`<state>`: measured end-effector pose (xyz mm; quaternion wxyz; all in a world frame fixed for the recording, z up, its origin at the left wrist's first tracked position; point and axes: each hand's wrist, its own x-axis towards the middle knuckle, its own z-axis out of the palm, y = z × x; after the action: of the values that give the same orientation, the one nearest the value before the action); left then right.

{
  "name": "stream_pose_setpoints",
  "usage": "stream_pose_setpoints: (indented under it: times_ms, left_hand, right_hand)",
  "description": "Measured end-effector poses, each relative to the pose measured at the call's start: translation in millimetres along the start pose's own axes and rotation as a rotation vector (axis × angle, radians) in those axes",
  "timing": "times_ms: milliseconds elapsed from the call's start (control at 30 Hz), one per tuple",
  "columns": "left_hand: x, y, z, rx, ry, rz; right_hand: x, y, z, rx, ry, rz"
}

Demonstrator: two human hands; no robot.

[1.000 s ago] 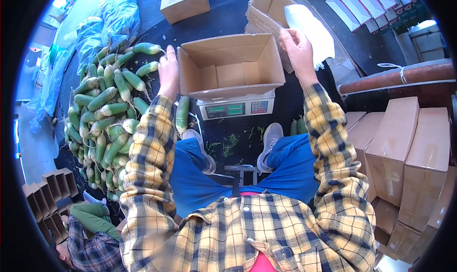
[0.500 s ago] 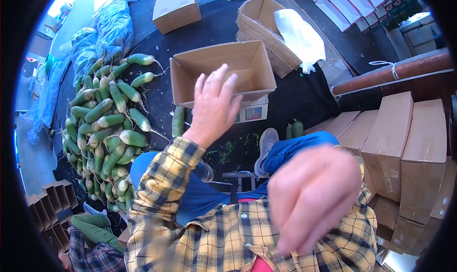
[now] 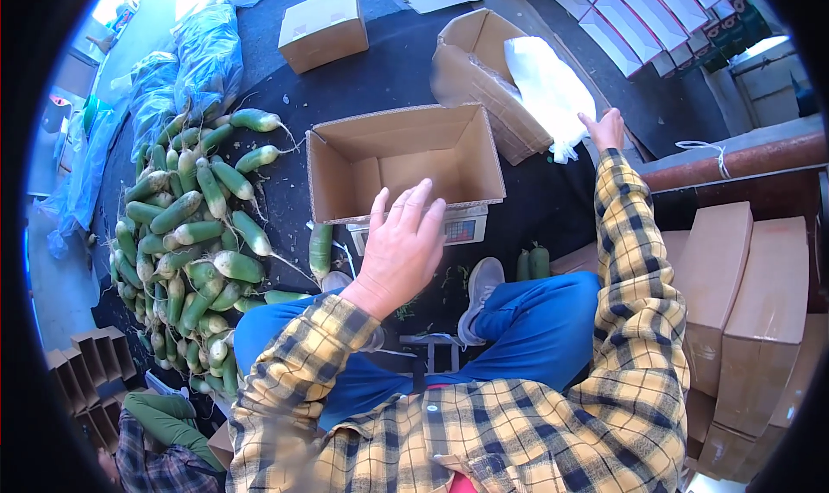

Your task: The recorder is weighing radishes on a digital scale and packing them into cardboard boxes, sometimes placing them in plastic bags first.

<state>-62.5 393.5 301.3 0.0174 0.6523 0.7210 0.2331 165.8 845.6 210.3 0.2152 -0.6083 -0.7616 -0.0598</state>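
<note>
My left hand (image 3: 404, 253) is open, fingers spread, in front of the near wall of an open cardboard box (image 3: 406, 120). The box stands on a white scale (image 3: 471, 227), and its visible inside is bare cardboard. At the right, my right hand (image 3: 606, 130) is stretched out beside a stack of white plastic bags (image 3: 540, 83), with thumb and fingers apart at its edge. Whether it touches the plastic I cannot tell. The bags lie over the side of another open carton (image 3: 473, 34).
A big heap of green radishes (image 3: 203, 234) lies at the left, near blue plastic sheeting (image 3: 207, 57). One radish (image 3: 321, 249) lies beside the scale. A closed box (image 3: 324, 28) stands at the back. Cartons (image 3: 760, 320) and a pipe (image 3: 743, 158) line the right. Another person (image 3: 164, 445) sits at lower left.
My right hand has swung from close in front of my chest out to the white bags. The left hand stays open, now slightly lower and farther right. The view has shifted a little.
</note>
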Motion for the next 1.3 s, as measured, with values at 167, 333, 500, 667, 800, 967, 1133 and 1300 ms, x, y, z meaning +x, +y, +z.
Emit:
stream_pose_setpoints:
  times_ms: [167,333,500,667,800,967,1133,1300]
  left_hand:
    - [-0.1,0.6,-0.3,-0.004,-0.017,-0.014]
    - [-1.8,-1.3,1.3,-0.014,-0.021,-0.018]
    - [-3.4,-1.3,0.5,-0.022,-0.019,-0.017]
    - [-1.6,-0.8,-3.3,-0.028,-0.005,-0.021]
    - [13.2,-0.3,-3.1,-0.051,0.050,0.002]
    - [59.4,-6.8,8.9,-0.168,0.216,-0.002]
    - [170.6,26.6,36.3,-0.077,0.399,0.102]
    - [243.8,14.9,88.1,0.235,0.238,0.098]
  right_hand:
    - [11.5,17.9,10.8,-0.066,-0.321,0.136]
    - [19.7,12.2,-2.6,-0.224,-0.370,0.006]
    - [21.0,-18.2,-42.4,-0.428,-0.301,-0.217]
    - [2.2,-35.1,-73.6,0.142,0.295,-0.437]
    - [-9.9,-55.3,-98.1,0.753,0.079,-0.298]
    - [-37.3,-67.3,-114.1,0.889,-0.311,-0.494]
    - [-53.4,-57.2,-130.9,0.790,-0.469,-0.557]
    - [-54.9,-54.7,-122.6,0.825,-0.411,-0.559]
